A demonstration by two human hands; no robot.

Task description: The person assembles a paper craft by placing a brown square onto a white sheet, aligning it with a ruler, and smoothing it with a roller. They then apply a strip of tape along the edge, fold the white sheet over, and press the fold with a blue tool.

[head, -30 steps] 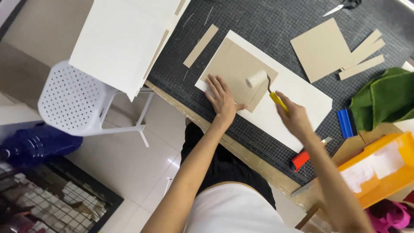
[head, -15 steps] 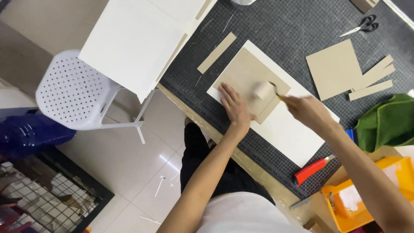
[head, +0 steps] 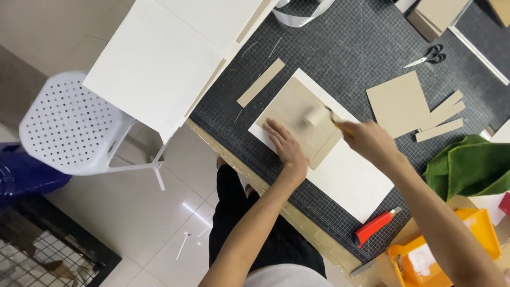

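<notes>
Head view: the left hand [head: 286, 146] lies flat with fingers spread on the brown cardboard square [head: 300, 121], which lies on a white sheet [head: 350, 178]. The right hand [head: 369, 141] is closed around the handle of a small roller [head: 316, 115] resting on that cardboard. Farther away, scissors [head: 427, 56] lie on the dark cutting mat [head: 345, 48].

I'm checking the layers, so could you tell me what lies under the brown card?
A white sheet lies under the brown card, on the cutting mat. How far the sheet reaches beneath is hidden.

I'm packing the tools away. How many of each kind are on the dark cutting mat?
Scissors: 1
Red utility knife: 1
Roller, held in the right hand: 1
Total: 3
</notes>
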